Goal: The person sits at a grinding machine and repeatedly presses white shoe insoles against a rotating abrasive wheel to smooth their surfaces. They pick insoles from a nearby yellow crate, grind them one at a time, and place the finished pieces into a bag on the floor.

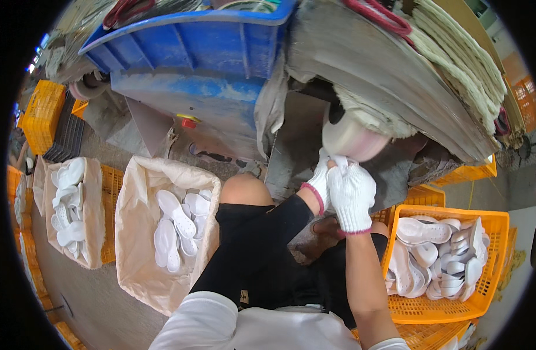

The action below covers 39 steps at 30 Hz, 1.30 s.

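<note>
Both my hands wear white knitted gloves with dark pink cuffs and are close together in front of the pale round wheel (356,142). Between them shows a bit of a white piece (340,161), which looks like one of the white shoe soles; the gloves hide most of it. My right hand (352,195) is closed round it, thumb and fingers bent. My left hand (321,181) grips it from the other side, partly behind the right one. The piece is at the wheel's lower edge; whether it touches, I cannot tell.
White shoe soles fill an orange crate (494,256) on my right. To my left, a cloth-lined container (137,256) and another lined crate (96,233) hold more. A blue bin (180,49) and a grey cover (373,70) are ahead. A red button (188,123) sits on the blue machine.
</note>
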Motion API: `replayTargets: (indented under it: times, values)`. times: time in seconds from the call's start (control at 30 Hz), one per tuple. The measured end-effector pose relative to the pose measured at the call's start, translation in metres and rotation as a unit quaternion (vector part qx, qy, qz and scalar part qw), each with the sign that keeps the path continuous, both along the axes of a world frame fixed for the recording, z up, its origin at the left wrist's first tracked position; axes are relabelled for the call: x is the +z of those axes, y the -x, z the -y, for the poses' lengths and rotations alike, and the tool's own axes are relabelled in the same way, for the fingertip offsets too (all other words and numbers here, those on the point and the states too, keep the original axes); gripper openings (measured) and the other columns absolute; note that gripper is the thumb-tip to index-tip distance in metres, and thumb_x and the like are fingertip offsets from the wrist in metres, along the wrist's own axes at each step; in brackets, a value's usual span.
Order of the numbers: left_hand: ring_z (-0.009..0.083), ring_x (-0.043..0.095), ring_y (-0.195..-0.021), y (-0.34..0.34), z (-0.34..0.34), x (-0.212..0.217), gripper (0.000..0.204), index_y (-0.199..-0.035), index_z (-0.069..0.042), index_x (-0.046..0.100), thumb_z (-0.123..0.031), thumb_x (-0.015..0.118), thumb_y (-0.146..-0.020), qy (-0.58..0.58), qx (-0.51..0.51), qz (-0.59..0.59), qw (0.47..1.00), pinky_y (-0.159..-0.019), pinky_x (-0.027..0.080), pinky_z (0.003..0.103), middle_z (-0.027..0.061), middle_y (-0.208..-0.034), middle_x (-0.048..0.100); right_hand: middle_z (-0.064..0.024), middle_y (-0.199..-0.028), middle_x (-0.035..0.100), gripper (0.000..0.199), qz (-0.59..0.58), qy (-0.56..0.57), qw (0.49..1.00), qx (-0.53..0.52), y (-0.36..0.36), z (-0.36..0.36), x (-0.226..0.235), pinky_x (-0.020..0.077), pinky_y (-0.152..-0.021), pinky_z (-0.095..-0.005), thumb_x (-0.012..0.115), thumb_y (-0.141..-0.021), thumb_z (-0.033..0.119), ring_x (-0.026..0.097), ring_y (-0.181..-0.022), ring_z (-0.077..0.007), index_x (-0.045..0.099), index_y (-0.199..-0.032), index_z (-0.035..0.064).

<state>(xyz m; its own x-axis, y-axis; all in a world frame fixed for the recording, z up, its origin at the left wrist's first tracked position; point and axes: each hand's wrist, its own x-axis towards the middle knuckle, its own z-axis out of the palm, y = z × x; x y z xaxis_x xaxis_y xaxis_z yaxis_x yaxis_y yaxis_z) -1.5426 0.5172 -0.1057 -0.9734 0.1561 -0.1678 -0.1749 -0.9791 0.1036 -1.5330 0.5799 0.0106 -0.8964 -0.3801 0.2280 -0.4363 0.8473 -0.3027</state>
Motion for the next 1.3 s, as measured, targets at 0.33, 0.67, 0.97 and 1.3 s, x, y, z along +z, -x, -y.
replayTargets:
  times: [0.33, 0.67, 0.97, 1.3]
  values:
    - [0.0293, 0.066, -0.078, -0.036, -0.021, 0.048, 0.086, -0.127, -0.016, 0.059, -0.090, 0.041, -0.087, 0.039, 0.019, 0.146, 0.988, -0.070, 0.059, 0.046, 0.0068, -0.101, 0.068, -0.0170, -0.079, 0.063, 0.023, -0.027, 0.208, 0.974, 0.081, -0.065, -0.072, -0.004, 0.0506, -0.063, -0.0400, 0.085, -0.079, 0.014, 0.063, -0.067, -0.0343, 0.066, -0.085, 0.0017]
    - [0.0279, 0.064, -0.075, -0.081, -0.024, 0.059, 0.083, -0.122, -0.010, 0.056, -0.085, 0.050, -0.088, 0.018, -0.018, 0.185, 0.982, -0.067, 0.058, 0.041, 0.0182, -0.105, 0.063, -0.0150, -0.114, 0.069, 0.052, 0.256, 0.257, 0.928, 0.084, -0.138, -0.150, 0.006, 0.0523, -0.088, -0.0360, 0.083, -0.079, 0.004, 0.066, -0.100, -0.0264, 0.064, -0.127, -0.0036]
    - [0.0240, 0.060, -0.066, 0.002, 0.027, 0.061, 0.050, -0.108, -0.016, 0.061, -0.062, 0.039, -0.106, 0.038, 0.023, 0.165, 0.985, -0.062, 0.051, 0.036, 0.0060, -0.080, 0.065, -0.0154, -0.091, 0.068, 0.028, 0.019, -0.025, 0.980, 0.194, -0.049, -0.061, 0.020, 0.0537, -0.077, -0.0430, 0.074, -0.071, 0.001, 0.064, -0.086, -0.0378, 0.070, -0.098, 0.0036]
    - [0.0237, 0.062, -0.054, -0.102, -0.042, 0.082, 0.067, -0.091, -0.008, 0.062, -0.071, 0.043, -0.101, 0.119, 0.036, 0.217, 0.968, -0.049, 0.052, 0.036, 0.0079, -0.064, 0.060, -0.0101, -0.102, 0.064, 0.031, 0.401, 0.404, 0.822, -0.032, -0.183, -0.148, 0.009, 0.0550, -0.077, -0.0317, 0.069, -0.095, 0.011, 0.067, -0.087, -0.0212, 0.060, -0.120, -0.0029]
